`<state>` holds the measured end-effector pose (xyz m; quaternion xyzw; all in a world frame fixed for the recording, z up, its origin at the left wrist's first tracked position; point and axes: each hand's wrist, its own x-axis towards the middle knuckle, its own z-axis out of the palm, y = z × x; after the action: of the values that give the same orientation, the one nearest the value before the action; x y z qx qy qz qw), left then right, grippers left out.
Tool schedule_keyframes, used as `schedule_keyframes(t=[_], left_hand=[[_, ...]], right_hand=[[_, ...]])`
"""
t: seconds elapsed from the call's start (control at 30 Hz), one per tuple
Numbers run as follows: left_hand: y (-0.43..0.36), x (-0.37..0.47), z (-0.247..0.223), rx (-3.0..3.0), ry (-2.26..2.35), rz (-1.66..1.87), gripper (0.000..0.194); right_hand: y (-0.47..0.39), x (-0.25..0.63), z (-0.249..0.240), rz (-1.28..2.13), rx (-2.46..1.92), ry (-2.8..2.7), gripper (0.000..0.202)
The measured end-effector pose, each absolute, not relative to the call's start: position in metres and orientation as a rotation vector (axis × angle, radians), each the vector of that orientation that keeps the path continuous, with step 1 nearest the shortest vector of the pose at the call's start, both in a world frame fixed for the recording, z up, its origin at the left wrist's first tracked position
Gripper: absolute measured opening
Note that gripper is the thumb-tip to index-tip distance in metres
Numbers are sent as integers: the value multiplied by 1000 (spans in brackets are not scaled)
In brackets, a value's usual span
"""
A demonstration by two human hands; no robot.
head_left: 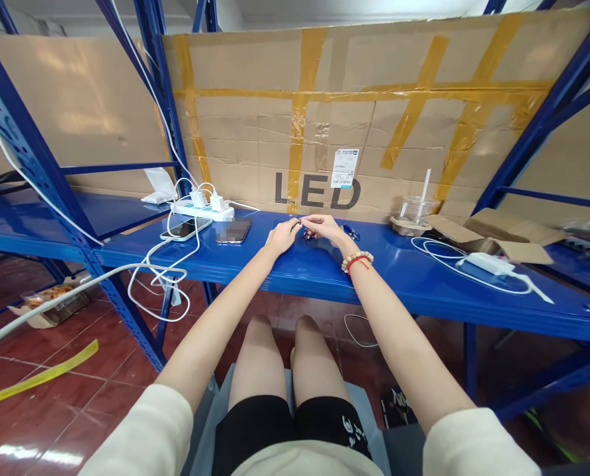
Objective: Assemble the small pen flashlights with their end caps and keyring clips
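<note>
Both hands meet over the blue shelf top [255,264], fingertips almost touching. My left hand [283,237] is closed in a pinch around a tiny dark piece, too small to name. Reaching in from the other side, my right hand [326,228] has its fingers pinched at the same spot; what they hold is hidden. Under the right palm lie small reddish and dark pieces [309,234], partly covered by the hand. Just beyond that wrist, a little cluster of dark blue and shiny bits [350,232] rests on the shelf.
Left of the hands are a phone [234,231], another phone [183,228] and a white power strip [203,210] with trailing cables. To the right stand a plastic cup [418,209], an open cardboard box [498,235] and a white adapter [491,263] with its cord. Taped cardboard [255,145] forms the back.
</note>
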<state>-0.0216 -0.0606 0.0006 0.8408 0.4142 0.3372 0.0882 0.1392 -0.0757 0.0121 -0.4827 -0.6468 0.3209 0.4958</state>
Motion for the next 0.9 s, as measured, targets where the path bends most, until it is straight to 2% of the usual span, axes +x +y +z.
schedule_keyframes(t=[0.33,0.9], left_hand=[[-66,-23,5,2480,1299,1003,33],[-57,-24,-2,2539,1074,1134,27]], right_hand=[[-77,141,15,763,-1079,-1550,42],[-76,143,14,729,-1126,-1623,43]])
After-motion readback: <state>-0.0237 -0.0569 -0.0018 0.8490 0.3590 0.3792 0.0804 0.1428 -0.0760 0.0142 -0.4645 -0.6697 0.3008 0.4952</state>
